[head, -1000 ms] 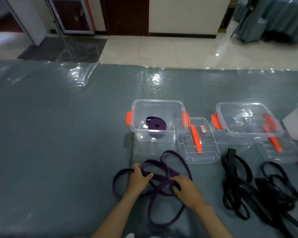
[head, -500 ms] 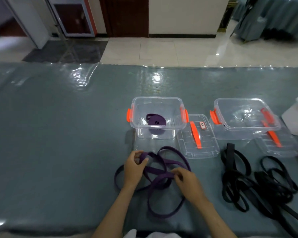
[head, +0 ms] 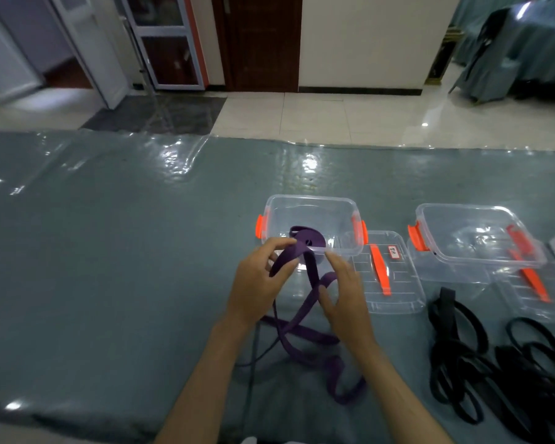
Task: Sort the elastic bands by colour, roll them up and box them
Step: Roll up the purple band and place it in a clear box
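A long purple elastic band (head: 297, 328) hangs in loops from my hands down to the table in front of me. My left hand (head: 258, 283) pinches its upper end, raised in front of a clear box (head: 334, 206) with orange clips. My right hand (head: 343, 296) holds a loop of the same band just to the right. Inside that box lies a rolled purple band (head: 313, 240). A tangle of black bands (head: 500, 363) lies at the right.
The box's clear lid (head: 394, 283) with an orange handle lies flat to its right. A second clear box (head: 474, 238) and its lid (head: 535, 293) stand further right. The table wears a grey-green cover (head: 109, 283) under glossy plastic film.
Both hands have lifted the purple band off the table. It lay spread in flat loops before; it now hangs from my raised fingers in front of the box.
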Demonstrator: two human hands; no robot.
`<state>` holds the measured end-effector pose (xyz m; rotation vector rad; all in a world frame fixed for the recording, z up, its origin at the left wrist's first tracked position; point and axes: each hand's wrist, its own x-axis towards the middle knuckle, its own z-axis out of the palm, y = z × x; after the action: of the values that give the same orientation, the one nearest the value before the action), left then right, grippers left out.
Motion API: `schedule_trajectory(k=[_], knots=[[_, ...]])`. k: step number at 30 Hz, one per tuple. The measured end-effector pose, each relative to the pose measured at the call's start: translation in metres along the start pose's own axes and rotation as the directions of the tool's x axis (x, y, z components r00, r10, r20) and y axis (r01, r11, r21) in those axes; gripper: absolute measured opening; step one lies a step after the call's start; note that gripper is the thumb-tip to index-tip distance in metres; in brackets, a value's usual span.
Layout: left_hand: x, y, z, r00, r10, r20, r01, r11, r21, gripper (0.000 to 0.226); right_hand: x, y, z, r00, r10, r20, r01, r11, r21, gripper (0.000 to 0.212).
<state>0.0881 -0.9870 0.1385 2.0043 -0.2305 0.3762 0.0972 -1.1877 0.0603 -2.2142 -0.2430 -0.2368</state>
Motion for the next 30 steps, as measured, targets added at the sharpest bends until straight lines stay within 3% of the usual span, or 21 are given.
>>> schedule_trajectory(k=[4,6,8,11,13,16,19,21,24,30], knots=[[0.007,0.005,-0.010,0.977,0.110,0.181,-0.139,0.979,0.152,0.036,0.016,-0.021,-0.010,0.987,-0.045,0.153,0.028,0.993,0.116,0.050],[0.009,0.007,-0.013,0.972,0.122,0.202,-0.154,0.976,0.153,0.036,0.023,-0.029,-0.014,0.987,-0.075,0.143,0.068,0.996,0.053,0.030],[0.008,0.008,-0.014,0.985,0.103,0.142,-0.111,0.993,0.050,0.035,0.027,-0.036,-0.016,0.997,-0.074,0.030,0.073,0.996,0.041,0.025],[0.004,0.007,-0.007,0.999,-0.032,0.037,0.036,0.993,-0.110,0.036,0.033,-0.055,-0.022,0.993,0.054,-0.103,-0.024,0.963,0.268,0.027],[-0.001,0.006,0.003,0.997,-0.080,-0.016,0.076,0.986,-0.149,0.037,0.037,-0.070,-0.026,0.989,0.132,-0.069,-0.086,0.885,0.457,0.027],[-0.006,0.007,0.015,0.990,-0.094,-0.107,0.068,0.971,-0.231,0.032,0.040,-0.084,-0.029,0.989,0.141,0.035,-0.135,0.795,0.591,0.028],[-0.008,0.008,0.019,0.976,-0.072,-0.203,0.047,0.991,-0.125,0.032,0.036,-0.085,-0.032,0.987,0.073,0.145,-0.152,0.726,0.671,0.023],[-0.007,0.006,0.018,0.967,-0.037,-0.253,0.034,0.999,-0.016,0.033,0.034,-0.086,-0.032,0.979,0.072,0.189,-0.181,0.730,0.659,0.026],[-0.006,0.002,0.018,0.972,0.003,-0.236,0.003,1.000,0.028,0.029,0.034,-0.089,-0.029,0.984,0.103,0.145,-0.169,0.793,0.585,0.037],[-0.010,-0.004,0.023,0.981,0.101,-0.166,-0.078,0.987,0.138,0.036,0.035,-0.089,-0.029,0.993,0.098,0.063,-0.117,0.830,0.545,0.023]])
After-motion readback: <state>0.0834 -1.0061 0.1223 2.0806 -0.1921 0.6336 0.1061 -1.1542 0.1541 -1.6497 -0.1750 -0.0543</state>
